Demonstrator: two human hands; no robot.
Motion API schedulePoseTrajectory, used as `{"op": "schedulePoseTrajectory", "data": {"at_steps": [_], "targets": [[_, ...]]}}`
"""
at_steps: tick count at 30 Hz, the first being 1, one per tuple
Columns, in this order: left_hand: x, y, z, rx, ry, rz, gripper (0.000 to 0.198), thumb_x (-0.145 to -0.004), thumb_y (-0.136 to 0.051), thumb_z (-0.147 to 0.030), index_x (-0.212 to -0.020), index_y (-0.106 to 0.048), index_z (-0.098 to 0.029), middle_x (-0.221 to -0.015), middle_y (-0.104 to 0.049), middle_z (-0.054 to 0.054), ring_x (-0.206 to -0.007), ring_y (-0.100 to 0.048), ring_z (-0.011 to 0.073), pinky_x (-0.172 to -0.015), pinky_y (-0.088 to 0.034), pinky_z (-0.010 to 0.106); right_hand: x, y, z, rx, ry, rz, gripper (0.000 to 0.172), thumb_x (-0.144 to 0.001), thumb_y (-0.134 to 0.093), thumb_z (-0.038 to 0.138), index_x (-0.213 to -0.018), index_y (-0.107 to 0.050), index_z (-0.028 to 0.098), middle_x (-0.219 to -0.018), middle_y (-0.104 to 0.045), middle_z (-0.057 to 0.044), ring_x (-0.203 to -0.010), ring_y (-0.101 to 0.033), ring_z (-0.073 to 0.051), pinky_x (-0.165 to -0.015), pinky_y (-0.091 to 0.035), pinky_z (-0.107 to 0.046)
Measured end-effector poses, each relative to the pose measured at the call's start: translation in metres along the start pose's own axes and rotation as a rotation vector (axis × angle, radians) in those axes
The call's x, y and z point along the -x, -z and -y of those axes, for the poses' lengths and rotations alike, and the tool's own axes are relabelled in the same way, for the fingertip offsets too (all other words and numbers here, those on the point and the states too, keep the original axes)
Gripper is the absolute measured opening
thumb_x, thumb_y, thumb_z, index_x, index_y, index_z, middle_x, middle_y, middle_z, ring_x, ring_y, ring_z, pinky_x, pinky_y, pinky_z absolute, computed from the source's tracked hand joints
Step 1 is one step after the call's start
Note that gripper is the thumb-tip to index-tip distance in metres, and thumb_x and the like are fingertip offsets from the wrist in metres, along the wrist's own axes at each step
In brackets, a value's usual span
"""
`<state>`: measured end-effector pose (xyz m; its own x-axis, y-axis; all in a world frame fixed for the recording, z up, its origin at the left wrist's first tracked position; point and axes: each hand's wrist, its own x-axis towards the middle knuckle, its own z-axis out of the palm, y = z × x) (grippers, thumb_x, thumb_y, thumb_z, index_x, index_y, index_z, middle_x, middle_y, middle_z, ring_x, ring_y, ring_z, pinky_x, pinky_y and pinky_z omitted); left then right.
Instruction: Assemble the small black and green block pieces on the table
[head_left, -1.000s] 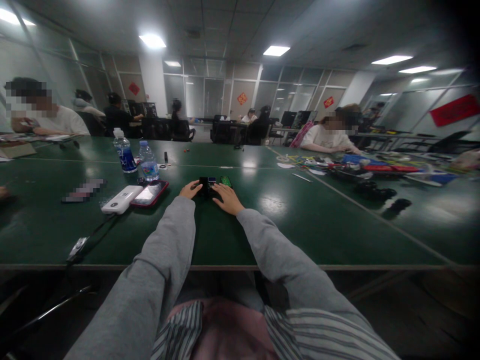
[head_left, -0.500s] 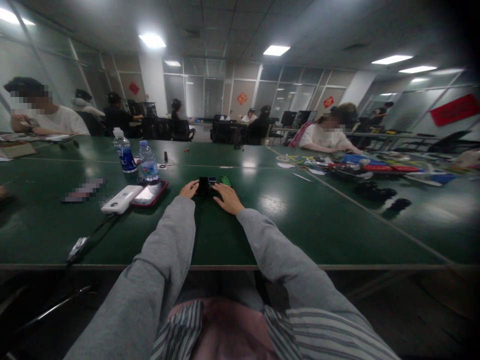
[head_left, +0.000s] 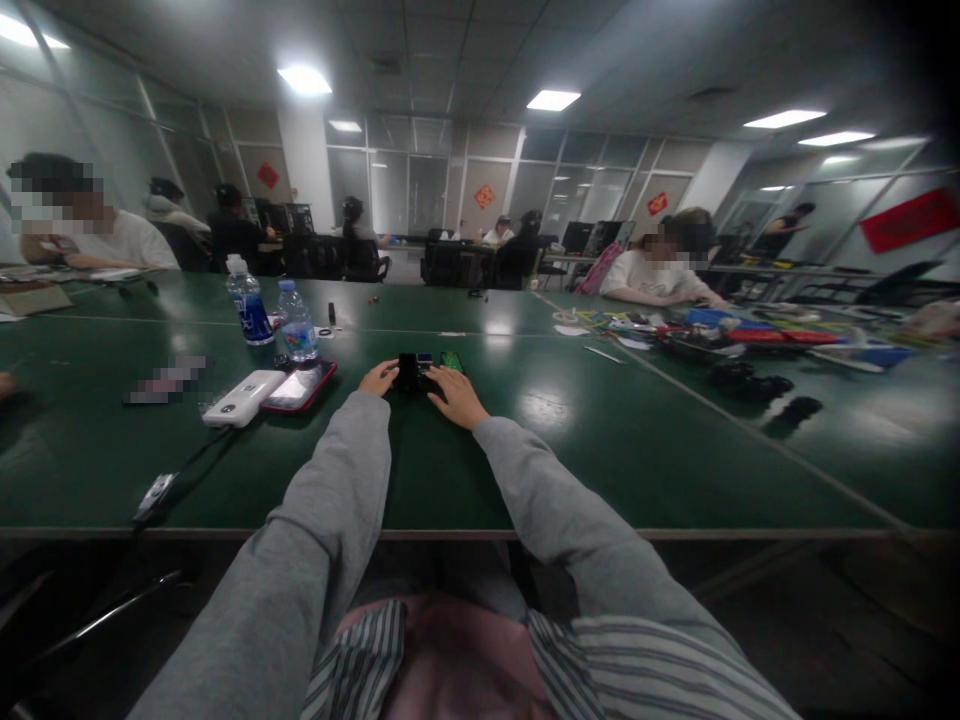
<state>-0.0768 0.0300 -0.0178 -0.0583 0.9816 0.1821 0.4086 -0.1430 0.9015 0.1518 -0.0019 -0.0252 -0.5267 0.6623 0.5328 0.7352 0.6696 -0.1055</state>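
Note:
On the green tabletop ahead of me lies a dark, block-like object [head_left: 407, 372]. My left hand [head_left: 379, 378] rests at its left side, with the fingertips at its edge and not wrapped round it. To the right is my right hand [head_left: 456, 398], its fingers stretched out over a small part with a bluish face [head_left: 424, 359]. Just past those fingers lies a green, circuit-board-like piece [head_left: 451, 361], partly covered by them. The pieces are too small and dark to name more exactly.
A white power bank [head_left: 244, 400] with a cable and a red-edged phone [head_left: 301, 387] lie on the left. Behind them stand two bottles, one blue-labelled [head_left: 250, 308], one clear [head_left: 297, 325]. Cables and tools [head_left: 720, 335] clutter the far right, near a seated person [head_left: 649, 275].
My hands and the pieces between them have stayed in place. In the right background, a standing person has shifted and now holds an arm out. The seated person on the right has turned the head slightly.

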Motion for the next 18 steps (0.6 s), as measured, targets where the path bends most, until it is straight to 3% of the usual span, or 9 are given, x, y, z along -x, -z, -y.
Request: {"op": "schedulePoseTrajectory", "data": {"at_steps": [18], "targets": [[0.0052, 0.0020, -0.0085, 0.001, 0.008, 0.002, 0.042, -0.079, -0.064, -0.038, -0.117, -0.063, -0.021, -0.094, -0.071, 0.005, -0.081, -0.066, 0.0166, -0.079, -0.052, 0.029, 0.0000, -0.0006, -0.0002, 0.015, -0.007, 0.002, 0.046, -0.091, -0.042, 0.035, -0.135, -0.041, 0.024, -0.144, -0.039, -0.003, -0.137, -0.028, -0.020, -0.113, -0.022, -0.044]]}}
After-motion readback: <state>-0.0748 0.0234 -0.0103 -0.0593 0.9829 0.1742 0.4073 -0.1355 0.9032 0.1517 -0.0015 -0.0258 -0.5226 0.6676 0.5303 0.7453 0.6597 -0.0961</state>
